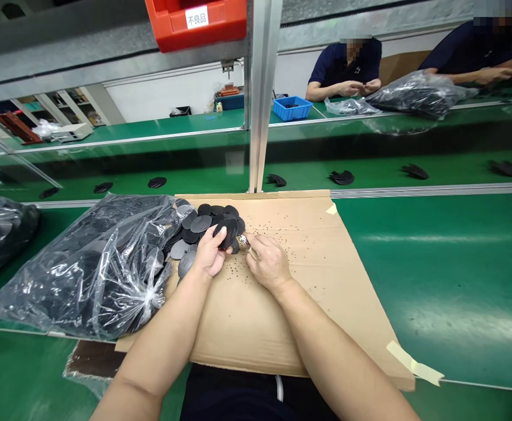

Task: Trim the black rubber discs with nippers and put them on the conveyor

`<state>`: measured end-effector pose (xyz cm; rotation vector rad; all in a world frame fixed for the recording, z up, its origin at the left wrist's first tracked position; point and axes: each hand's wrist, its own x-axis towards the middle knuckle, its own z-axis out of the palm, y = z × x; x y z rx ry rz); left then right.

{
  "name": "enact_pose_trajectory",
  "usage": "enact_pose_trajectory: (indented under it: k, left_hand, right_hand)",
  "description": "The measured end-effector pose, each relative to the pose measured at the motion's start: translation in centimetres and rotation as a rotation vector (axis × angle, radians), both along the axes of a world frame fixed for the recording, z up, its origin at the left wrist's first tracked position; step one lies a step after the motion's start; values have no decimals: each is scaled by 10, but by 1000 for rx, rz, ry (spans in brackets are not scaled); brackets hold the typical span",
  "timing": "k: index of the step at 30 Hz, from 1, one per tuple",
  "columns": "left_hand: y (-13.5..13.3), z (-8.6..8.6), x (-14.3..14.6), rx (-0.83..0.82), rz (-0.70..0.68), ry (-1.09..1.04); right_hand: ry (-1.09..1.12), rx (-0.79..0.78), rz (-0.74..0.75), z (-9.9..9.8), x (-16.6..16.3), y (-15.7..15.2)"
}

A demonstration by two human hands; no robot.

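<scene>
My left hand (210, 252) grips a black oval plastic part (228, 231) and holds it up over a flat cardboard sheet (308, 280). My right hand (268, 260) is closed on a small metal tool (246, 243) whose tip meets the edge of that part. Just behind the hands lies a loose heap of the same black oval parts (199, 222). It spills from a clear plastic bag (102, 269) full of them at the left. Tiny black specks are scattered over the cardboard near the hands.
A green conveyor belt (370, 169) behind the cardboard carries single black parts. An aluminium post (260, 99) rises at the cardboard's far edge, with a red bin (194, 23) overhead. Two other people sit across the line beside more bags and a blue tray (291, 107).
</scene>
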<state>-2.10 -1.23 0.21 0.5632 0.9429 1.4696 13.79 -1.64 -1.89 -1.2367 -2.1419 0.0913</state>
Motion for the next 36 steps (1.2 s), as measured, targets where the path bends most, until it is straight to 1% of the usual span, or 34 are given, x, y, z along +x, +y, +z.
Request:
enact_pose_trajectory:
  k: [6, 13, 17, 22, 26, 30, 34, 36]
  left_hand:
    - [2, -3, 0, 12, 16, 2]
    - [3, -6, -1, 25, 19, -12]
    - [3, -3, -2, 23, 11, -57]
    - [3, 0, -5, 35, 32, -115]
    - [5, -2, -9, 68, -42, -148]
    - [7, -2, -12, 68, -35, -194]
    - [4, 3, -13, -26, -103, -183]
    - [3, 5, -13, -68, -109, -155]
  right_hand:
    - [-62, -59, -14, 3, 0, 0]
    - [-18, -121, -11, 2, -2, -1]
    - [115, -142, 24, -1, -3, -1]
    - [338, -149, -38, -3, -2, 2]
    - [448, -158, -60, -3, 0, 6]
    - [451, -160, -31, -3, 0, 6]
    - [381, -136, 6, -1, 0, 4]
    - [334, -132, 23, 1, 0, 3]
